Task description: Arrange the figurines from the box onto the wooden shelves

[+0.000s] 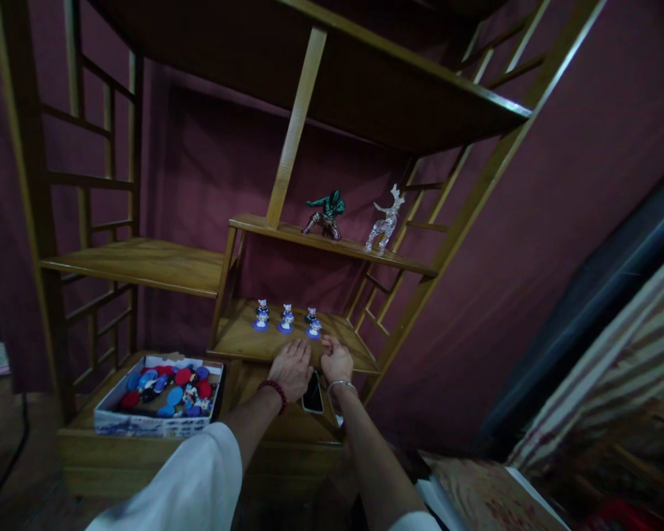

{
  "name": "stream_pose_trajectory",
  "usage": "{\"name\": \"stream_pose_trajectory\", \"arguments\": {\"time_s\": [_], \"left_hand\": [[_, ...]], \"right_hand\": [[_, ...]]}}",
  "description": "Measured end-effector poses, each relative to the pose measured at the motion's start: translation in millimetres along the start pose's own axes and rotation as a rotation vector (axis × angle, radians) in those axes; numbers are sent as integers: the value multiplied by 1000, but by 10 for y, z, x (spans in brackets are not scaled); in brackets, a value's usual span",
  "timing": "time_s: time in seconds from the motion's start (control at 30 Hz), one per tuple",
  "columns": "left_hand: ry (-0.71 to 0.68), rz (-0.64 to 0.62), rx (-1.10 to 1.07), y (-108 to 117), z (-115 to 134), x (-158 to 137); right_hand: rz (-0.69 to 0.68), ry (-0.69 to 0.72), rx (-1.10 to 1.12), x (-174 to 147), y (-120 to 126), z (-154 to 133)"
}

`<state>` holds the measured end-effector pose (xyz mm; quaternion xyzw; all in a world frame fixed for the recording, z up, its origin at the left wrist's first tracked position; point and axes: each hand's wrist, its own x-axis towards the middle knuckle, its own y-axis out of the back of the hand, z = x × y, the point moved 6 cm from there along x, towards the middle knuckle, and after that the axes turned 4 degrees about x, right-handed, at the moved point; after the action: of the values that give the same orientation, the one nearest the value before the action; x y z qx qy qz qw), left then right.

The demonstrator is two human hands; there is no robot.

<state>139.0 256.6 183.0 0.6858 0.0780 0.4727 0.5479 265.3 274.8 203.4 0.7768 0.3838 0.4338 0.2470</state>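
My left hand (292,369), with a dark red bead bracelet at the wrist, lies over the front edge of the low shelf (240,335), fingers stretched out and holding nothing. Beside it, my right hand (336,362) wears a silver bangle; its fingers are loosely bent and apart, close to the right front figurine (313,330), with nothing seen in them. Small figurines on purple bases stand in a front row, including a left one (261,321) and a middle one (286,323). Behind them are darker figurines (262,305) with white heads.
Below my hands lies a phone (313,396). An open box (102,420) of mixed red and blue figurines sits at lower left. The shelf above holds a green crouching figure (326,214) and a clear deer (384,221). A wooden post (299,122) rises behind that shelf's edge.
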Motion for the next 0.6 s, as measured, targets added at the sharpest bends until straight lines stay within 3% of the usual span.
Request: {"name": "stream_pose_trajectory", "arguments": {"time_s": [0.27,0.6], "left_hand": [[-16,-161,-46,67,41,-198],[-20,-139,-77,221,23,-275]], "right_hand": [[-74,-53,91,-78,32,19],[-75,-71,252,-126,2,-51]]}}
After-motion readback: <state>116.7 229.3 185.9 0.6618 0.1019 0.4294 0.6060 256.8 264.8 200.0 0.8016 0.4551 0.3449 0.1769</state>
